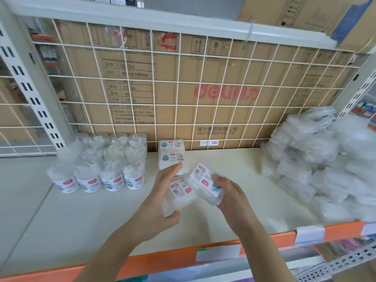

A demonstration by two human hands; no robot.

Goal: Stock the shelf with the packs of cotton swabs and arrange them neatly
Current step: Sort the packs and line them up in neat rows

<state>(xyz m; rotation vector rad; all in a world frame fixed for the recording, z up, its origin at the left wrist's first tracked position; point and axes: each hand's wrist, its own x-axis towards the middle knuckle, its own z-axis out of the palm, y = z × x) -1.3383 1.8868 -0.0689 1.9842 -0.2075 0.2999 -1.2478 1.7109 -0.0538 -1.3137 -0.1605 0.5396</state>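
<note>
Two packs are in hand, held above the shelf mid-front, not touching it. Left hand grips the left pack: fingers curled over the far edge, thumb under the near edge. Right hand grips the right pack: thumb on the label face, fingers beneath. Both packs are flat, clear rectangular boxes with white swabs visible inside and a white label with red tag and small print. The right pack also shows a teal cartoon graphic. Label faces point up at the camera. Right pack's long axis runs diagonally, far-left to near-right, tilted, and its left edge overlaps the left pack. Left pack's axis looks roughly the same but it's partly hidden, so can't confirm. Stack of two like packs sits at the back against the grid, labels facing front, long axis left-right. Tubs stand in rows left of it. Loose pile of packs lies far right. Carton stands behind the grid.
</note>
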